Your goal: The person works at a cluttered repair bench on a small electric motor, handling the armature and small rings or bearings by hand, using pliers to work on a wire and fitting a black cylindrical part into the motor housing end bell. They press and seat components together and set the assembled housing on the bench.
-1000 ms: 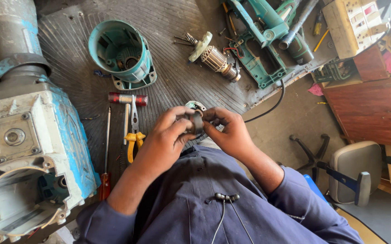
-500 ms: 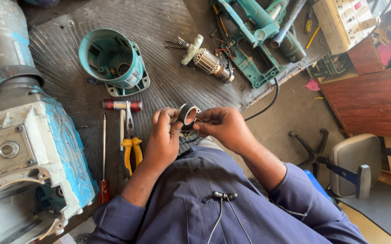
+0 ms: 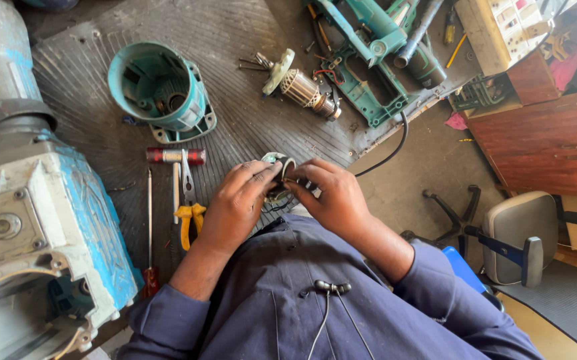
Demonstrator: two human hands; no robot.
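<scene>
Both hands grip one small round motor part [image 3: 276,162], a grey ring with wires, held over the near edge of a ribbed black mat [image 3: 235,47]. My left hand [image 3: 238,203] wraps its left side, fingers curled over the top. My right hand [image 3: 328,197] closes on its right side, fingertips at the rim. Most of the part is hidden by the fingers. A short way behind the hands lies a copper-wound armature [image 3: 300,87] with a fan disc.
A teal cylindrical tool housing [image 3: 162,90] stands at the back left. A small hammer [image 3: 175,157], yellow-handled pliers [image 3: 188,213] and a red-handled screwdriver [image 3: 150,233] lie left of my hands. A big blue-grey motor [image 3: 28,220] fills the left. Teal tool shells [image 3: 368,60], a wooden cabinet [image 3: 542,140] and a chair [image 3: 515,233] are on the right.
My hands have shifted slightly and closed tighter round the round part, covering more of it. The camera view has moved a little; the tools on the mat lie where they were.
</scene>
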